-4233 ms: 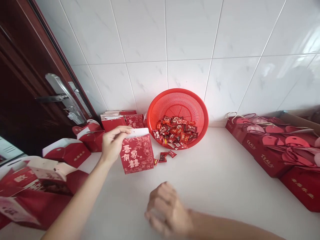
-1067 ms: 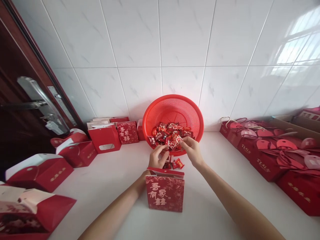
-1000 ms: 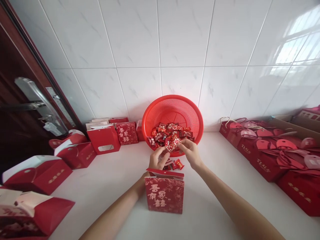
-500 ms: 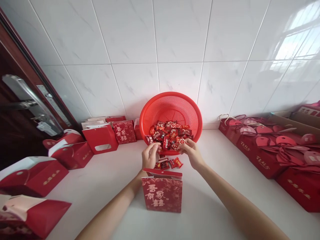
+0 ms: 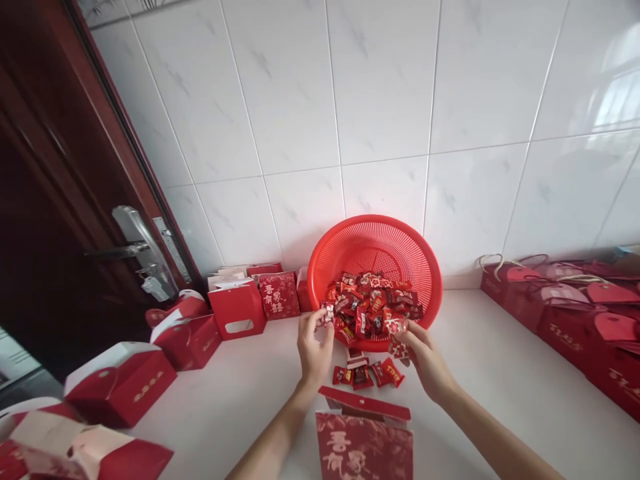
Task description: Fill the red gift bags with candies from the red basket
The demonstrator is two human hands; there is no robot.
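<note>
A red mesh basket (image 5: 370,233) leans tilted against the wall, with wrapped candies (image 5: 375,303) heaped in its lower part. At its left rim my left hand (image 5: 314,343) pinches a small wrapped candy (image 5: 328,314). Patterned red-and-white candies (image 5: 396,328) are in the fingers of my right hand (image 5: 425,357), over the basket's front right rim. Several loose candies (image 5: 363,377) lie on the white surface in front of the basket. Nearer to me an open-topped red box (image 5: 367,443) with white characters stands upright between my forearms.
Open red boxes (image 5: 123,383) line the left side, near a dark door (image 5: 65,167) with a metal handle. A red box (image 5: 237,310) with a window and a patterned one (image 5: 279,297) stand by the wall. Rows of red boxes (image 5: 565,333) with cords fill the right.
The view has shifted, so the basket and boxes appear lower and further right. A candy now shows in my left fingertips, and my right hand's patterned candies are more visible.
</note>
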